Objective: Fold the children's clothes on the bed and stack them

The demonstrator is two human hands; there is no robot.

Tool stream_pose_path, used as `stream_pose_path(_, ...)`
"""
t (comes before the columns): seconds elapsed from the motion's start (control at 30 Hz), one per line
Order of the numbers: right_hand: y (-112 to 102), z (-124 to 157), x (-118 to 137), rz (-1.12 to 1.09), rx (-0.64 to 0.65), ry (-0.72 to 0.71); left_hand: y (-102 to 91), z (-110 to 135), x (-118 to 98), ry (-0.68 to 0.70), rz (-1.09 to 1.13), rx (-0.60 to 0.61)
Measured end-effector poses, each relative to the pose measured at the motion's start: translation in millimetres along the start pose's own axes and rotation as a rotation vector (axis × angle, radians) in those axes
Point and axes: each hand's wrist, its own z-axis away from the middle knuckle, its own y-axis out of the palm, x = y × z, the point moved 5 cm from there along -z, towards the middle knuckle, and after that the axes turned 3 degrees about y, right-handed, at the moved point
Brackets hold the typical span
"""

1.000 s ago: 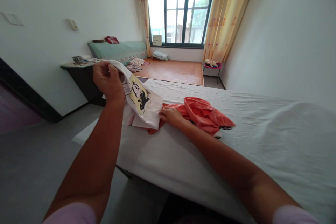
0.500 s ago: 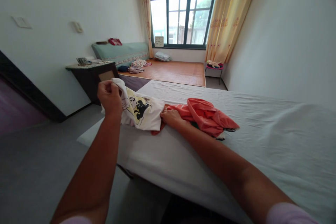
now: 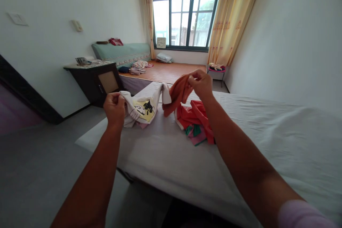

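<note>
The white T-shirt [image 3: 144, 109] with a black-and-yellow cartoon print lies bunched on the near left part of the bed [image 3: 267, 139]. Its left end is clenched in the left hand [image 3: 114, 107], whose fingers are curled tight round the cloth just above the sheet. One white fold rises from the shirt and touches the orange garment [image 3: 181, 92]; whether the two are tangled cannot be told.

The right hand [image 3: 201, 83] is raised above the bed, fingers pinched shut on the top edge of the orange garment. That garment hangs down from the grip to the sheet, where its lower part shows a green and pink patch [image 3: 194, 131]. The two hands are well apart, the right higher than the left.

Left of the bed stands a dark bedside cabinet [image 3: 93, 78]. Beyond the bed lies a bamboo-matted platform [image 3: 173, 71] with a green headboard cushion [image 3: 121, 51] and a small heap of clothes [image 3: 139, 67]. Farther behind are the window [image 3: 187, 17], a clock [image 3: 160, 42] on its sill, and a yellow curtain [image 3: 232, 17].
</note>
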Motion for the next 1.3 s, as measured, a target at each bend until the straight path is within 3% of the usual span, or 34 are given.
stream_pose_path(0.07,-5,2,-9,-0.156,0.035,0.079,15.9,12,-6,-0.018,0.021,0.129)
stream_pose_path(0.17,-1,15,-22,-0.029,0.231,0.164,44.9,37,-23,0.007,-0.018,0.446)
stream_pose_path(0.23,-2,19,-23,-0.034,0.267,0.183,57.5,54,-38,0.073,-0.082,0.564)
stream_pose_path(0.37,-12,9,-9,-0.499,0.131,0.250,67.8,78,-80,0.325,-0.194,0.481)
stream_pose_path(0.43,-13,6,-2,-0.614,0.098,0.295,75.5,88,-98,0.391,-0.189,0.491)
stream_pose_path(0.6,-8,19,2,-0.633,0.118,0.364,101.0,112,-119,0.253,-0.001,0.689)
stream_pose_path(0.73,0,30,-2,-0.588,0.154,0.379,114.4,127,-128,0.231,0.039,0.743)
stream_pose_path(0.87,-9,22,-8,-0.566,0.127,0.377,109.9,107,-121,0.181,-0.038,0.684)
stream_pose_path(1.03,-54,-5,-40,-0.615,-0.109,0.436,70.3,42,-102,-0.027,0.098,0.398)
stream_pose_path(1.1,-63,-7,-45,-0.586,-0.122,0.394,62.7,29,-97,-0.149,0.206,0.384)
stream_pose_path(1.17,-56,2,-36,-0.512,-0.012,0.303,64.0,27,-95,-0.250,0.267,0.428)
stream_pose_path(1.3,-5,58,4,-0.234,0.462,0.071,73.3,36,-106,-0.289,0.292,0.426)
